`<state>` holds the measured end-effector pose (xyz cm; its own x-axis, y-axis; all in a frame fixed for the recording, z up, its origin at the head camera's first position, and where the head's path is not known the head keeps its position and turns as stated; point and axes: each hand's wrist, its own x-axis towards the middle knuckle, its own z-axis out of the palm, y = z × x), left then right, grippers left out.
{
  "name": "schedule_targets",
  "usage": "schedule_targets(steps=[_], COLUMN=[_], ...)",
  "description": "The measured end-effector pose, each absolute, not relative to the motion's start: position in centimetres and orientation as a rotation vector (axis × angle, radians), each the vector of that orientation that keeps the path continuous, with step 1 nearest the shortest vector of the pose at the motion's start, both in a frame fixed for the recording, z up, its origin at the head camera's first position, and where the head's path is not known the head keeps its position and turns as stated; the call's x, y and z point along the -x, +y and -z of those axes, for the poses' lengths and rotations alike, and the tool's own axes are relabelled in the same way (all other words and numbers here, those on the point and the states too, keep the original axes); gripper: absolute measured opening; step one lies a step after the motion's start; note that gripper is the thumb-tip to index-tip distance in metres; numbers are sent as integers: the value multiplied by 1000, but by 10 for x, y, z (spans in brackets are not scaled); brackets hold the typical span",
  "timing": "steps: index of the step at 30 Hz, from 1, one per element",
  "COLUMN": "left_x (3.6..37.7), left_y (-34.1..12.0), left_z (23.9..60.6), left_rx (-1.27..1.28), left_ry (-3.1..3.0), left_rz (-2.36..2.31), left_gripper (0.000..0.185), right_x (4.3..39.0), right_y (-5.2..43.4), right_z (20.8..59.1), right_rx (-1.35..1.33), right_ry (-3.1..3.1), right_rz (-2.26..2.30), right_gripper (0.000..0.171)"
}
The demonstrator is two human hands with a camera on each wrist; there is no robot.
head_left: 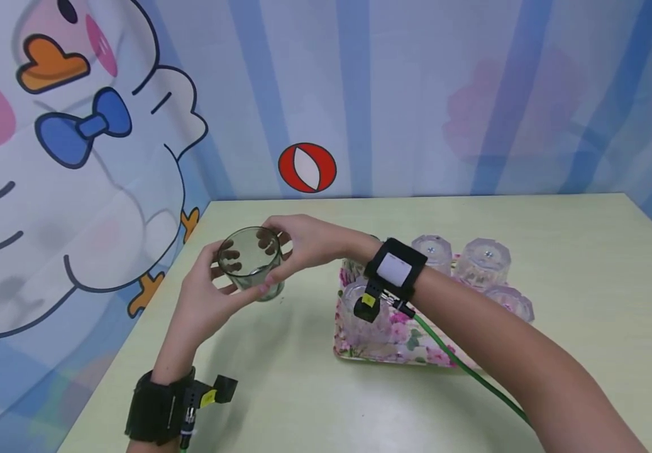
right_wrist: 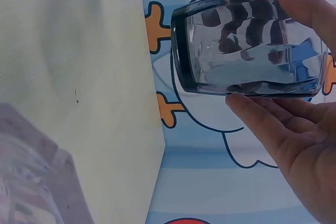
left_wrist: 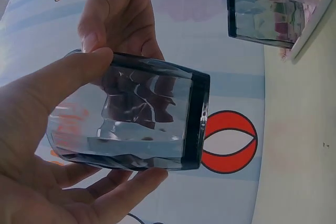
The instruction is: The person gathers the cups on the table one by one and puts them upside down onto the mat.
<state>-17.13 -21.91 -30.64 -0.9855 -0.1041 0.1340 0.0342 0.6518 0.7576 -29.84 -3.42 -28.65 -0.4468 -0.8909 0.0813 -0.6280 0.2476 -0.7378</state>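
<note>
A smoky, see-through drinking glass (head_left: 252,255) is held upright above the left part of the table, between both hands. My left hand (head_left: 204,299) grips it from the left, thumb on the near side and fingers around the far side. From the right, my right hand (head_left: 309,242) grips the same glass with its thumb near the left thumb. In the left wrist view the glass (left_wrist: 147,114) shows a thick dark base and wavy sides. The right wrist view shows the glass (right_wrist: 252,45) with fingers below it and both thumbs at its upper side.
A flowered tray (head_left: 427,355) lies right of the glass, partly behind my right forearm. Several clear faceted glasses (head_left: 484,261) stand upside down on it. Another smoky glass (left_wrist: 268,19) stands there too. A printed cloth (head_left: 405,94) hangs behind the pale table (head_left: 303,402).
</note>
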Motion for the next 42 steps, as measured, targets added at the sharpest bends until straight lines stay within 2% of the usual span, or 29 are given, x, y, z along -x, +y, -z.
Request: schedule_targets(steps=[11, 42], left_x=[169, 169], left_y=[-205, -168], left_z=[296, 284], left_rx=[-12, 129], left_ry=[-2691, -2685], left_rz=[1250, 1305], left_gripper=[90, 87], right_x=[289, 266], right_y=[-16, 36], right_z=[273, 264], right_rx=[1394, 1342], right_ry=[2199, 2283], right_rz=[1052, 1171], right_gripper=[66, 64])
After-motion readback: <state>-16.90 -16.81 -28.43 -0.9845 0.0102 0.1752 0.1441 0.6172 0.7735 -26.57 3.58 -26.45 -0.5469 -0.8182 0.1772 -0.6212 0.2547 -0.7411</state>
